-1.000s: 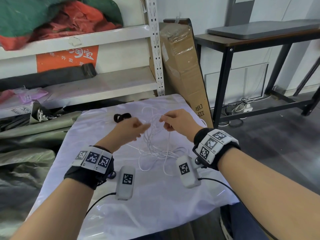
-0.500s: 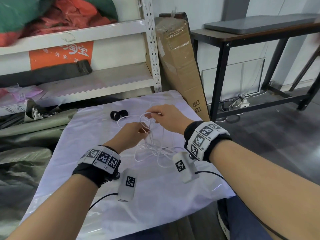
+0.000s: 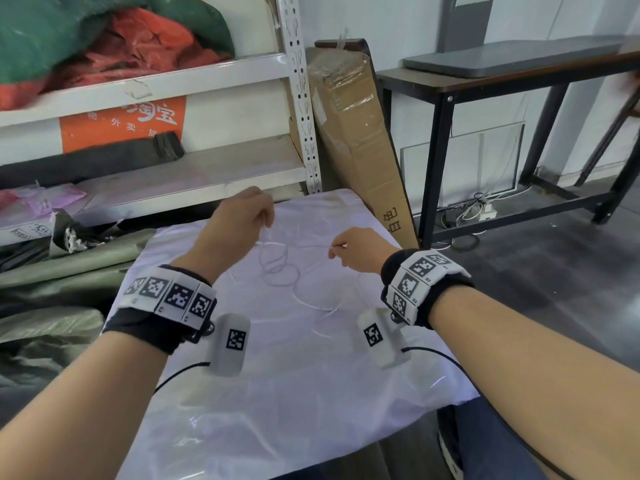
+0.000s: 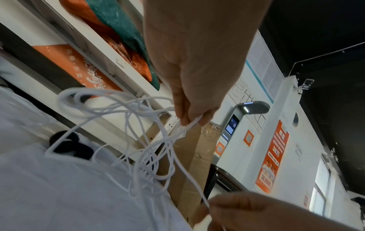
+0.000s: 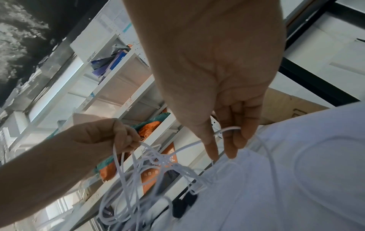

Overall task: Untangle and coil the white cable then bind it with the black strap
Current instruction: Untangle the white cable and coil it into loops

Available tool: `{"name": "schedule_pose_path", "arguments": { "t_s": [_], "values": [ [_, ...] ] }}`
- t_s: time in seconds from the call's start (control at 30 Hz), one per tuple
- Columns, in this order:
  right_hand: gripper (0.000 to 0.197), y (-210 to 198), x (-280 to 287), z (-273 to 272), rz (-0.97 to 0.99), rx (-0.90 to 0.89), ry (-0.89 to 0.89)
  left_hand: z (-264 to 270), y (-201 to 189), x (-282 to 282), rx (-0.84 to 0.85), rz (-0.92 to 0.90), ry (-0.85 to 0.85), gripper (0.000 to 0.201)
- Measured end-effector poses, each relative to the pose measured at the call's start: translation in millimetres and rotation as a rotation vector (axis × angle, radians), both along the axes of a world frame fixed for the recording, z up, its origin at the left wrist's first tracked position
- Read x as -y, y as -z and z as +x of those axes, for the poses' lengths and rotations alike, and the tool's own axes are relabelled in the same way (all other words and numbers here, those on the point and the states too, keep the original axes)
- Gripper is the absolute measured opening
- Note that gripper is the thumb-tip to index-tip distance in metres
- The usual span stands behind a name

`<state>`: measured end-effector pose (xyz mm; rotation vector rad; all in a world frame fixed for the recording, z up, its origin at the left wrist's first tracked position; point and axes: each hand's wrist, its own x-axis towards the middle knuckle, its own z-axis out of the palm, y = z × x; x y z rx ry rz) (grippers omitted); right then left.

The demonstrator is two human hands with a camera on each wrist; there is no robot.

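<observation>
The thin white cable (image 3: 280, 268) hangs in a loose tangle above the white-covered table (image 3: 311, 393), with slack loops trailing on the cloth. My left hand (image 3: 265, 220) is raised at the far side and pinches a bunch of strands (image 4: 189, 123). My right hand (image 3: 334, 249) is lower and to the right, and pinches a single strand (image 5: 227, 129) between thumb and fingers. A stretch of cable runs between the two hands. In the head view my left hand hides the black strap. It lies on the cloth under the tangle, seen as the strap (image 4: 71, 146) and the strap (image 5: 183, 204).
A metal shelf rack (image 3: 301, 109) with red and green bundles stands behind the table. A tall cardboard box (image 3: 356, 133) leans at the back right corner. A black-framed table (image 3: 485, 84) stands to the right. Folded green tarps (image 3: 69, 271) lie to the left.
My hands have drawn apart: the left rose and moved back-left over the strap, the right moved right and nearer. The cable is now pulled out between them.
</observation>
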<state>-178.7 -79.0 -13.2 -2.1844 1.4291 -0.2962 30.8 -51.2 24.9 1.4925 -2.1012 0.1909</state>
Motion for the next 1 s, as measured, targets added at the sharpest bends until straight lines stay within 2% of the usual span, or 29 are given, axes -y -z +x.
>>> {"name": "schedule_pose_path", "arguments": {
  "t_s": [0.07, 0.13, 0.2, 0.27, 0.37, 0.43, 0.5, 0.63, 0.67, 0.77, 0.83, 0.9, 0.93, 1.0],
  "values": [
    [0.031, 3.0, 1.0, 1.8, 0.011, 0.139, 0.050, -9.2, 2.9, -3.1, 0.078, 0.070, 0.133, 0.022],
    [0.027, 3.2, 0.4, 4.4, 0.021, 0.242, 0.053, -17.0, 14.4, -5.8, 0.085, 0.138, 0.180, 0.019],
    [0.022, 2.5, -2.6, 7.1, 0.049, 0.309, 0.011, -22.4, 25.8, -7.1, -0.059, 0.171, 0.112, 0.012],
    [0.019, 0.4, -6.3, 9.1, 0.108, 0.375, -0.017, -25.3, 31.8, -6.0, -0.225, 0.156, -0.005, 0.016],
    [0.019, -4.0, -9.5, 11.5, 0.226, 0.488, -0.057, -30.0, 33.0, -4.6, -0.233, 0.157, -0.126, 0.022],
    [0.021, -7.4, -11.3, 13.3, 0.301, 0.524, -0.082, -34.3, 30.5, -7.0, -0.243, 0.215, -0.118, 0.017],
    [0.025, -7.8, -13.1, 16.1, 0.347, 0.525, -0.104, -37.0, 28.9, -9.4, -0.354, 0.298, -0.070, 0.009],
    [0.025, 0.7, -9.3, 17.6, 0.233, 0.506, -0.010, -34.3, 24.9, -17.3, -0.648, 0.515, 0.009, 0.006],
    [0.025, 2.2, -8.0, 17.1, 0.214, 0.501, 0.017, -31.4, 24.2, -19.7, -0.645, 0.584, 0.037, 0.012],
    [0.022, 4.2, -5.1, 16.9, 0.192, 0.550, 0.110, -21.4, 24.5, -24.8, -0.386, 0.718, 0.094, 0.022],
    [0.024, 6.2, -2.6, 16.3, 0.150, 0.569, 0.175, -16.5, 24.8, -26.4, -0.262, 0.659, 0.083, 0.013],
    [0.025, 10.4, 1.4, 12.3, 0.086, 0.537, 0.228, -7.7, 23.6, -22.8, -0.253, 0.503, -0.004, 0.014],
    [0.025, 12.7, 3.3, 8.1, 0.064, 0.521, 0.255, -1.9, 22.2, -19.7, -0.304, 0.419, -0.073, 0.014],
    [0.026, 17.7, 8.7, -3.0, 0.038, 0.439, 0.292, 14.8, 18.1, -11.3, -0.561, 0.265, -0.211, 0.014]
  ]
}}
